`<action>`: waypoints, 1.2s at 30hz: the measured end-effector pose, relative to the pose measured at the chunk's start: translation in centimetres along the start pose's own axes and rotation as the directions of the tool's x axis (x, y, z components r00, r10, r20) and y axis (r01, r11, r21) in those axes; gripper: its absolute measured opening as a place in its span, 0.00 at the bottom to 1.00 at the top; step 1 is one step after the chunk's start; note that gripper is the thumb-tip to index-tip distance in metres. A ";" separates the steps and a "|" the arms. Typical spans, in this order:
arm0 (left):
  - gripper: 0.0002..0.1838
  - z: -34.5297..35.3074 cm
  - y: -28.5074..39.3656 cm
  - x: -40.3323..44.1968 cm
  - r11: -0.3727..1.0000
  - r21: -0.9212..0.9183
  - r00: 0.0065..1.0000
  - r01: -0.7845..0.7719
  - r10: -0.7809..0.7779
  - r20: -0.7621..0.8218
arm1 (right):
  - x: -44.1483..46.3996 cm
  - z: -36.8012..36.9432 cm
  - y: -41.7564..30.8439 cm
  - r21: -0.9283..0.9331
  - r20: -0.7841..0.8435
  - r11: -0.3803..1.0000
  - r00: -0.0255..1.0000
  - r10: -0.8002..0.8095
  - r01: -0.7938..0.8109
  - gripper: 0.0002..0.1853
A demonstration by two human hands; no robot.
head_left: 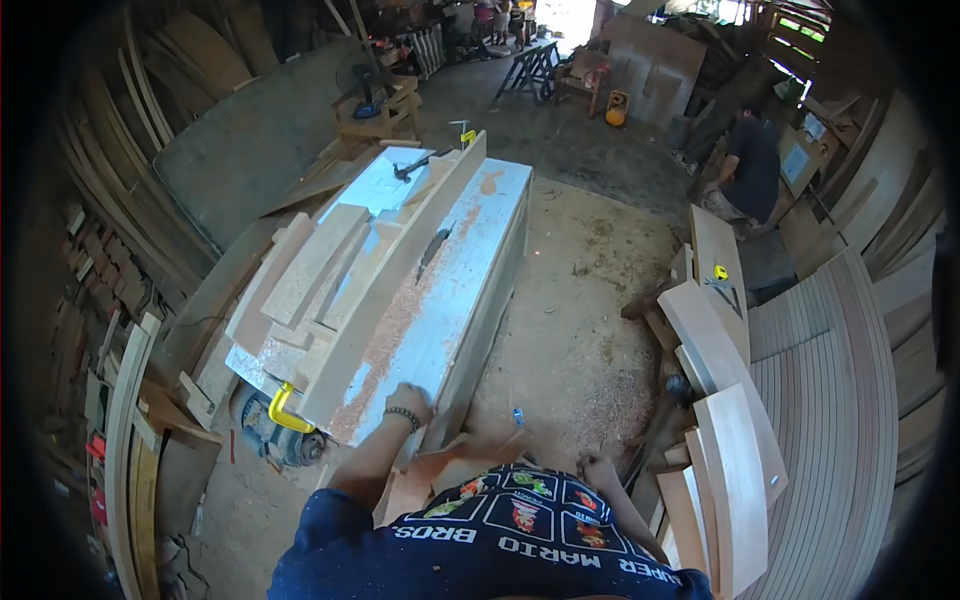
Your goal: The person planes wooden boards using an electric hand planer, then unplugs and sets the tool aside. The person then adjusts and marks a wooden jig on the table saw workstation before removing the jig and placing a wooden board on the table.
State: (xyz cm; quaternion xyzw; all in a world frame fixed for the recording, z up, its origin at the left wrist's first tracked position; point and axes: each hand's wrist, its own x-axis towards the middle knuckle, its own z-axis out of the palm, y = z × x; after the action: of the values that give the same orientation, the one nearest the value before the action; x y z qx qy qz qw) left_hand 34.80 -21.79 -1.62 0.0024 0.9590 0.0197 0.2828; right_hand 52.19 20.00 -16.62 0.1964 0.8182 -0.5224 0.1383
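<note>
My left hand [410,402], with a beaded bracelet at the wrist, rests at the near right corner of a white-topped worktable [430,335]. Its fingers look curled, and what they may hold is hidden. My right hand [592,468] hangs low beside my body, near the curved boards; its fingers are too small and dark to read. A long upright board [400,265] runs along the worktable, with a yellow clamp [290,408] at its near end and another clamp [467,137] at its far end. Wood shavings [400,320] lie beside the board.
Flat wood pieces [318,265] and a hammer [410,170] lie on the table's left half. A power tool [285,440] is on the floor below. Curved boards [735,470] and slatted panels [825,400] stand at right. Farther back, a person [745,165] crouches.
</note>
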 end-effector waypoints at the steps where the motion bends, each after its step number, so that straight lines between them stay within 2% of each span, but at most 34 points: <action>1: 0.28 1.2 0.3 2.2 1.000 -0.028 0.999 0.000 -0.001 -0.046 | -0.1 -1.5 -6.1 -0.131 -0.026 0.991 1.000 0.013 -0.016 0.18; 2: 0.26 2.3 0.7 5.0 0.998 -0.055 0.999 -0.018 0.016 -0.033 | 3.9 -2.0 -3.1 -0.130 0.062 0.989 0.996 -0.065 0.073 0.18; 3: 0.25 1.9 1.9 5.6 0.999 -0.047 0.999 -0.025 0.023 -0.033 | 5.7 -2.4 -3.3 -0.179 0.035 0.952 0.969 -0.245 0.247 0.17; 4: 0.23 1.3 2.8 5.9 0.997 -0.051 0.998 -0.054 0.053 -0.017 | 7.4 -3.0 -3.8 -0.250 0.087 0.932 0.964 -0.250 0.264 0.08; 5: 0.21 1.9 3.2 6.6 0.994 -0.015 0.983 -0.112 0.109 -0.145 | 8.7 -3.0 -4.4 -0.276 0.103 0.952 0.989 -0.108 0.132 0.09; 6: 0.23 -0.1 4.5 5.2 0.991 -0.053 0.979 -0.126 0.115 -0.171 | 9.8 -2.8 -4.7 -0.190 0.117 0.979 0.992 -0.056 0.078 0.10; 7: 0.28 0.4 5.2 6.0 0.989 -0.144 0.974 -0.044 0.010 -0.228 | 10.8 -2.8 -5.1 -0.100 0.121 0.995 0.993 -0.012 0.024 0.12; 10: 0.25 -1.0 5.4 9.3 0.975 -0.208 0.975 -0.076 0.029 -0.218 | 10.2 -3.5 -9.7 -0.094 0.171 0.995 0.984 0.041 -0.025 0.14; 12: 0.24 -2.6 5.1 11.8 0.977 -0.191 0.975 -0.099 0.057 -0.213 | 11.2 -3.6 -9.5 -0.134 0.229 0.990 0.970 0.083 -0.053 0.15; 14: 0.22 -3.0 3.6 16.9 0.988 -0.152 0.952 -0.010 -0.037 -0.305 | 13.0 -4.0 -8.1 -0.178 0.272 0.981 0.955 0.121 -0.074 0.16; 15: 0.21 -4.5 3.7 17.0 0.992 -0.086 0.877 0.093 -0.123 -0.465 | 14.9 -3.9 -5.9 -0.206 0.363 0.978 0.927 0.095 -0.020 0.16; 16: 0.21 -6.4 3.4 17.1 0.992 -0.091 0.872 0.091 -0.123 -0.473 | 16.3 -4.3 -4.6 -0.226 0.446 0.973 0.892 0.068 0.039 0.17; 18: 0.19 -11.2 2.2 18.9 0.891 -0.439 0.875 0.116 -0.301 -0.379 | 17.4 -5.2 -4.6 -0.386 0.443 0.880 0.892 -0.087 0.278 0.17; 20: 0.18 -9.9 0.7 23.1 0.843 -0.537 0.802 0.029 -0.341 -0.491 | 22.7 -4.1 3.4 -0.494 0.482 0.822 0.876 -0.011 0.282 0.16; 21: 0.19 -10.2 0.0 24.0 0.823 -0.568 0.814 0.016 -0.340 -0.470 | 25.6 -4.0 7.9 -0.446 0.528 0.813 0.843 -0.099 0.375 0.16; 22: 0.26 -10.9 0.0 23.9 0.803 -0.596 0.817 0.006 -0.348 -0.460 | 29.4 -3.7 13.3 -0.242 0.514 0.769 0.750 -0.416 0.592 0.16; 23: 0.31 -11.0 -0.3 24.1 0.839 -0.544 0.838 0.005 -0.300 -0.456 | 32.5 -3.5 17.3 -0.079 0.444 0.609 0.575 -0.687 0.789 0.16; 24: 0.34 -9.7 -1.2 25.9 0.850 -0.526 0.833 -0.007 -0.286 -0.473 | 31.3 -4.9 14.5 -0.333 0.545 0.882 0.831 -0.108 0.332 0.16; 26: 0.35 -6.6 -2.0 28.2 0.833 -0.552 0.797 -0.018 -0.322 -0.511 | 30.0 -6.9 7.2 -0.515 0.528 0.791 0.849 -0.012 0.330 0.18; 27: 0.35 -6.2 -1.8 28.2 0.835 -0.550 0.794 -0.028 -0.316 -0.520 | 25.6 -8.5 -4.7 -0.559 0.402 0.811 0.912 0.081 0.174 0.19; 29: 0.36 -5.2 -1.8 27.9 0.851 -0.523 0.710 -0.054 -0.335 -0.619 | 26.6 -8.6 -7.0 -0.573 0.378 0.807 0.919 0.109 0.140 0.20; 30: 0.36 -4.9 -1.8 27.9 0.849 -0.526 0.716 -0.052 -0.335 -0.613 | 26.6 -8.8 -7.9 -0.591 0.359 0.800 0.922 0.146 0.103 0.21; 31: 0.33 -4.5 -1.7 27.8 0.867 -0.498 0.679 -0.009 -0.360 -0.640 | 26.4 -9.0 -9.9 -0.569 0.328 0.822 0.920 0.213 0.013 0.21; 32: 0.31 -4.3 -1.8 27.6 0.882 -0.470 0.637 0.037 -0.383 -0.669 | 26.9 -9.1 -10.8 -0.573 0.331 0.820 0.918 0.218 0.012 0.21; 33: 0.31 -3.8 -2.1 27.3 0.882 -0.470 0.639 0.044 -0.387 -0.665 | 27.3 -9.0 -11.4 -0.575 0.341 0.817 0.919 0.198 0.037 0.21; 35: 0.21 -2.9 -2.9 26.5 0.933 -0.358 0.593 0.037 -0.309 -0.743 | 28.6 -8.5 -11.8 -0.574 0.354 0.817 0.918 0.176 0.065 0.21; 36: 0.21 -2.7 -3.2 26.1 0.932 -0.359 0.594 0.042 -0.312 -0.741 | 29.6 -8.3 -12.0 -0.587 0.370 0.802 0.918 0.147 0.108 0.21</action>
State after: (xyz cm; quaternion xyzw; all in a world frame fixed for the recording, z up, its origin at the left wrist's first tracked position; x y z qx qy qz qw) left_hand 11.46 -24.66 -13.61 -0.1465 0.9647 0.1376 -0.1700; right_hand 20.28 28.24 -16.36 0.0413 0.8928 -0.2657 0.3614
